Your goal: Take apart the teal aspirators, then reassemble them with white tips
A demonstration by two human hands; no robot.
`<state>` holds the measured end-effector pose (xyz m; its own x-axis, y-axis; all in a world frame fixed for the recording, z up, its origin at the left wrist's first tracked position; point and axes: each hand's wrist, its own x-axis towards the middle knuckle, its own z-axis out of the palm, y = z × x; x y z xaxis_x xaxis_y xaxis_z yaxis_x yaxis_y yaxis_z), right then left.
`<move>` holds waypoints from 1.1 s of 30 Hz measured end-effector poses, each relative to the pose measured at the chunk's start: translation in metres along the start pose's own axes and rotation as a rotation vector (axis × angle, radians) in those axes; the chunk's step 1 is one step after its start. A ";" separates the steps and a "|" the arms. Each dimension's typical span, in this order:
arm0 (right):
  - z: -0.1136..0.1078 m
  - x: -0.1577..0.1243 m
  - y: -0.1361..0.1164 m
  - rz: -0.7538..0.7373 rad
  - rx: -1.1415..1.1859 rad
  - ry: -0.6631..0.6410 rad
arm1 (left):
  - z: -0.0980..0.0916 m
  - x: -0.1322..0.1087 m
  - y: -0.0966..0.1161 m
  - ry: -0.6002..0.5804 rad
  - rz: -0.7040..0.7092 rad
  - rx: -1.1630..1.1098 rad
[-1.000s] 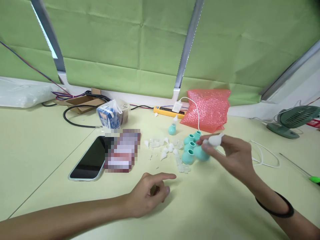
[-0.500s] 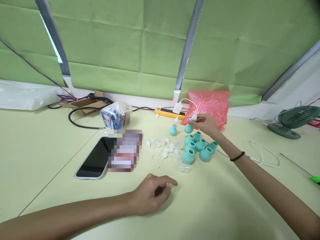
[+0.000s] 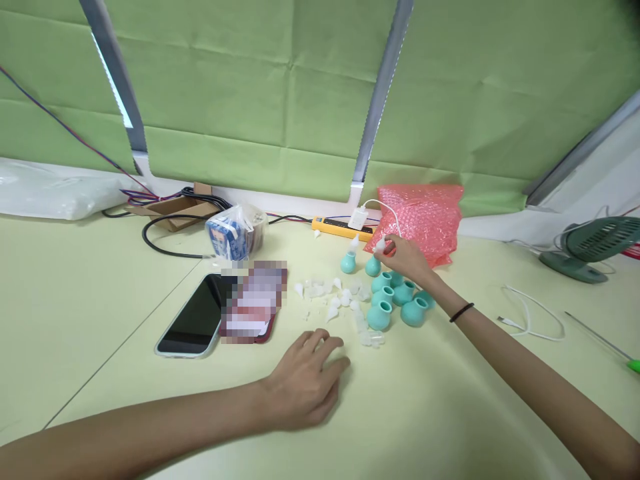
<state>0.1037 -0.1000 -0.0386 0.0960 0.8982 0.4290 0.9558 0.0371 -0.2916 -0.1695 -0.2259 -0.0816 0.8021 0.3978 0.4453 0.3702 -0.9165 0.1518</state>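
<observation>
My right hand (image 3: pixel 403 258) is stretched far out and pinches the white tip of a teal bulb (image 3: pixel 373 266) that stands on the table beside another capped teal bulb (image 3: pixel 348 261). Just in front of that hand is a cluster of several open teal bulbs (image 3: pixel 395 303). Loose white tips (image 3: pixel 333 297) lie scattered to the left of the cluster. My left hand (image 3: pixel 307 380) rests palm down on the table near the front, its fingers lying flat and holding nothing.
A black phone (image 3: pixel 193 325) and a blurred dark red item (image 3: pixel 254 301) lie at left. Behind are a bagged blue pack (image 3: pixel 234 235), a yellow power strip (image 3: pixel 343 229), pink bubble wrap (image 3: pixel 423 217), cables, and a green fan (image 3: pixel 593 245) at right.
My right hand carried a capped teal bulb away from the cluster and set it down beside the other capped bulb. My left hand uncurled from pointing to lying flat.
</observation>
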 end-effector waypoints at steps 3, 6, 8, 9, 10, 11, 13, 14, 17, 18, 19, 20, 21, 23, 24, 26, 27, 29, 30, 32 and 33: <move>-0.004 -0.001 -0.001 0.013 -0.019 0.012 | 0.001 0.003 -0.009 -0.050 -0.060 0.229; -0.015 -0.006 -0.007 0.014 -0.026 0.066 | 0.002 0.007 -0.016 -0.117 -0.137 0.306; -0.025 -0.016 -0.015 -0.081 -0.002 0.223 | 0.004 0.008 -0.019 -0.184 -0.144 0.321; -0.030 -0.024 -0.021 -0.187 0.027 0.346 | 0.005 0.007 -0.019 -0.214 -0.134 0.326; -0.035 -0.034 -0.028 -0.309 0.064 0.449 | 0.006 0.007 -0.020 -0.237 -0.120 0.330; -0.040 -0.046 -0.035 -0.428 0.095 0.508 | 0.007 0.007 -0.021 -0.249 -0.107 0.334; -0.045 -0.074 -0.048 -0.669 0.125 0.528 | 0.010 0.005 -0.023 -0.240 -0.080 0.331; -0.046 -0.088 -0.054 -0.766 0.114 0.483 | 0.011 0.004 -0.024 -0.222 -0.069 0.318; -0.040 -0.127 -0.063 -0.956 -0.073 0.227 | 0.014 0.003 -0.027 -0.128 -0.044 0.216; -0.036 -0.136 -0.063 -0.959 -0.128 0.161 | 0.015 0.002 -0.028 -0.085 -0.040 0.164; -0.032 -0.144 -0.061 -0.938 -0.169 0.117 | 0.016 0.002 -0.029 -0.039 -0.037 0.110; -0.027 -0.149 -0.060 -0.909 -0.202 0.078 | 0.017 0.002 -0.030 0.006 -0.035 0.056; -0.023 -0.152 -0.057 -0.874 -0.231 0.033 | 0.017 0.002 -0.030 0.049 -0.039 0.004; -0.016 -0.155 -0.053 -0.806 -0.270 -0.068 | 0.019 0.002 -0.032 0.122 -0.055 -0.096; -0.014 -0.155 -0.051 -0.774 -0.276 -0.116 | 0.019 0.002 -0.032 0.150 -0.060 -0.146; -0.010 -0.156 -0.050 -0.719 -0.243 -0.167 | 0.019 0.002 -0.032 0.192 -0.068 -0.244; -0.009 -0.156 -0.051 -0.696 -0.196 -0.161 | 0.018 0.003 -0.032 0.206 -0.074 -0.295; -0.005 -0.159 -0.053 -0.658 -0.039 -0.108 | 0.017 0.004 -0.031 0.224 -0.113 -0.405; -0.002 -0.161 -0.055 -0.641 0.063 -0.073 | 0.016 0.004 -0.030 0.226 -0.153 -0.471; 0.004 -0.164 -0.059 -0.607 0.266 -0.030 | 0.014 0.006 -0.028 0.208 -0.254 -0.619; 0.008 -0.165 -0.061 -0.588 0.346 -0.031 | 0.013 0.007 -0.026 0.193 -0.307 -0.685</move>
<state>0.0276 -0.2476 -0.0984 -0.4250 0.6975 0.5769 0.7022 0.6563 -0.2761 -0.1674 -0.1982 -0.0936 0.5916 0.6812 0.4313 0.1398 -0.6136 0.7772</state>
